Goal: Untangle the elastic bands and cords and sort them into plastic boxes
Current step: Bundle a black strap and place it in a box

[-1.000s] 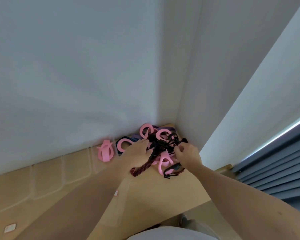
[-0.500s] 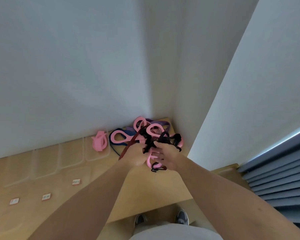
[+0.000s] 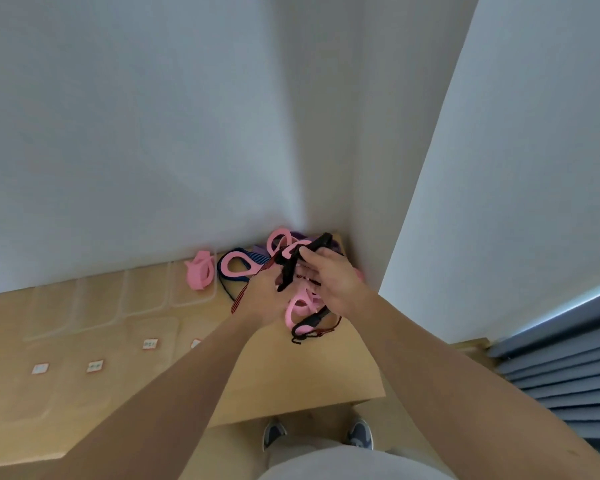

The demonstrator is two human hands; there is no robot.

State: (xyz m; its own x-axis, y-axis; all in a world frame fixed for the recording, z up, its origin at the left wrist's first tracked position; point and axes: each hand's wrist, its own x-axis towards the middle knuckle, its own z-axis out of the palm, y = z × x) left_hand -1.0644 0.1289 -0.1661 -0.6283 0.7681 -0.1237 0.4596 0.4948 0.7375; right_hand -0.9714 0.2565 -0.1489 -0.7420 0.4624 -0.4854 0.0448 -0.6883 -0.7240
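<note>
While most of the clear plastic boxes [image 3: 97,306] lined up along the wall show nothing inside, the rightmost holds a single pink band [image 3: 200,271], the only sorted piece in view. White labels [image 3: 95,366] sit on the worktop [image 3: 291,375] at the row's six o'clock. A blue band [image 3: 238,268] lies loose just at three o'clock of that box.

Next comes the left hand [image 3: 262,299], its fingers curled around the tangle [image 3: 302,306], with a striped cord [image 3: 243,296] trailing out toward seven o'clock. The right hand [image 3: 329,282] pinches a black strap [image 3: 288,271] whose upper end sticks out at the hand's twelve o'clock. The rest of the heap sits in the wall corner.

The job looks to be in its early stage: one band boxed, the knot of pink loops and dark cords unsorted.

Half a second earlier both hands were bunched together on the knot. Since then the right hand has drawn the black strap upward and toward the wall, so that it stands out from the bundle.
</note>
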